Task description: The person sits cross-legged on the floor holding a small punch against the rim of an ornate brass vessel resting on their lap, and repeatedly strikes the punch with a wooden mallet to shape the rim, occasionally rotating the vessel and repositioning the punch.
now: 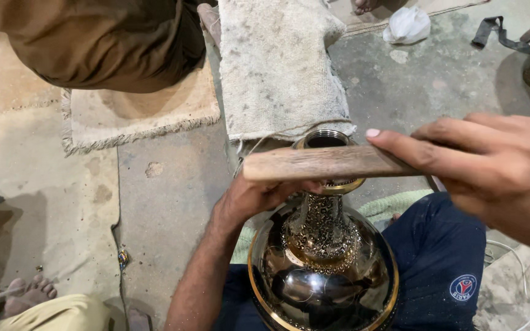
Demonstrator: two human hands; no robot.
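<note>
A shiny metal vase with a round polished belly, an engraved neck and gold rims stands upright between my knees. My left hand grips its neck just under the open mouth. My right hand holds a flat wooden stick, index finger stretched along it. The stick lies level across the vase's mouth, its free end pointing left.
A dirty white folded cloth lies on the concrete floor beyond the vase. A beige mat carries another person in brown at top left. A bare foot shows at bottom left. A white bag and black strap lie at top right.
</note>
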